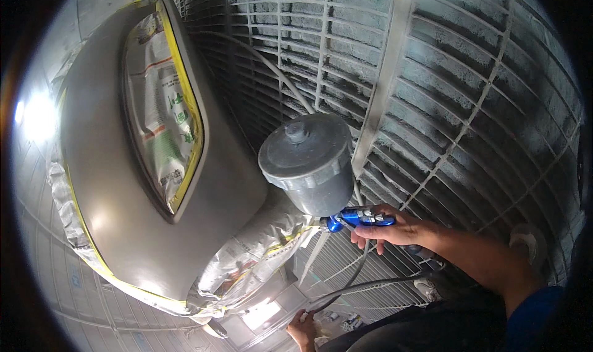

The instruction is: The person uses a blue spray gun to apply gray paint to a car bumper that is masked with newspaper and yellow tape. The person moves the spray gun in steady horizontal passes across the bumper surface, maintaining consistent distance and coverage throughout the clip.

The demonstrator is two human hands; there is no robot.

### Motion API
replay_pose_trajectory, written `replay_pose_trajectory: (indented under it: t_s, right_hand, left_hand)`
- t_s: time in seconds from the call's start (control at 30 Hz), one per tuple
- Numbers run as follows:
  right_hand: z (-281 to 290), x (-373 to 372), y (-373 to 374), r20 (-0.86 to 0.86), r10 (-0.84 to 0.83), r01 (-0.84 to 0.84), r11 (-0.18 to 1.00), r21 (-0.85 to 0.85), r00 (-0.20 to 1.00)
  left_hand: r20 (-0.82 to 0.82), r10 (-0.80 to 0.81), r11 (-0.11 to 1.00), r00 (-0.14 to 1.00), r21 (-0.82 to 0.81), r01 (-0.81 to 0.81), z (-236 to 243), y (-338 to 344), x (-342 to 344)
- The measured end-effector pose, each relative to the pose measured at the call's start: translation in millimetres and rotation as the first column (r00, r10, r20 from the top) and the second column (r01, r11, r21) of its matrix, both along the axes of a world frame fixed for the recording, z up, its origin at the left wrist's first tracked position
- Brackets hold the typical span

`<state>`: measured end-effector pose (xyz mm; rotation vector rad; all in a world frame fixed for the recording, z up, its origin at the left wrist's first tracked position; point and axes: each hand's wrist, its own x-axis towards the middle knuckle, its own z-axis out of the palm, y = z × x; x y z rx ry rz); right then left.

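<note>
My right hand (389,231) grips a blue spray gun (355,218) topped by a lidded grey paint cup (306,160). My left hand (301,328) is low in the middle, closed on a dark hose (336,294). To the left of the gun is a large curved grey body panel (108,203), apparently a vehicle bumper. Its long opening is covered with printed masking paper (160,92) edged in yellow tape (188,98). More crumpled masking sheet (241,271) wraps the panel’s lower right side, behind the gun.
Dusty metal grating (463,92) lies on the right and beneath me, with a pale hose (278,74) across it. My shoe (426,287) shows near the bottom right. A bright lamp (40,114) shines at the far left, beside pale booth walls (105,305).
</note>
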<state>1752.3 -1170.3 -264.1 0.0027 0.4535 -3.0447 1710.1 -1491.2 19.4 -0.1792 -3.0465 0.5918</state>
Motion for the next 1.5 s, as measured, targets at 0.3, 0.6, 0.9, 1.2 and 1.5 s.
replay_pose_trajectory:
  t_s: [0.3,0.6,0.9,1.2,1.5]
  right_hand:
    - [32,20,67,0.222,-0.280,0.271,0.960,0.070,0.934]
    - [81,61,77,0.211,-0.271,0.244,0.958,0.148,0.939]
    - [121,81,53,0.222,-0.277,0.171,0.900,0.401,0.935]
    - [166,74,29,0.164,-0.464,0.263,0.720,0.643,0.870]
    - [211,67,18,0.099,-0.593,0.274,0.505,0.818,0.799]
  left_hand:
    - [-0.164,0.097,0.992,0.982,0.095,-0.082,9,-21,2]
    - [-0.149,0.042,0.998,0.988,0.055,-0.034,4,-19,7]
    - [-0.190,-0.085,0.896,0.978,0.415,0.159,-10,-53,33]
    - [-0.318,-0.036,0.767,0.947,0.600,0.230,-44,-90,25]
    - [-0.296,0.110,0.461,0.949,0.861,0.215,-59,-71,25]
